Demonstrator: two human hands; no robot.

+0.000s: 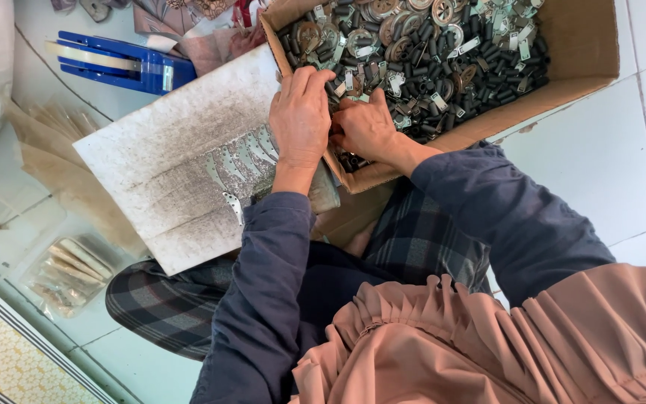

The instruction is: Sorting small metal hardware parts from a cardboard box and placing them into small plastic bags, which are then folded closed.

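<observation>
A person sits on the tiled floor with both hands at the near edge of one cardboard box. The box is full of small metal and black parts, too many to count. The left hand is curled over the box edge, fingers bent down into the parts; I cannot tell what it grips. The right hand is bunched up beside it, touching it, and pinches something too small to make out. Next to the box, one dirty white board holds a row of about seven flat metal plates along its right edge. One blue tool lies past the board's far corner.
</observation>
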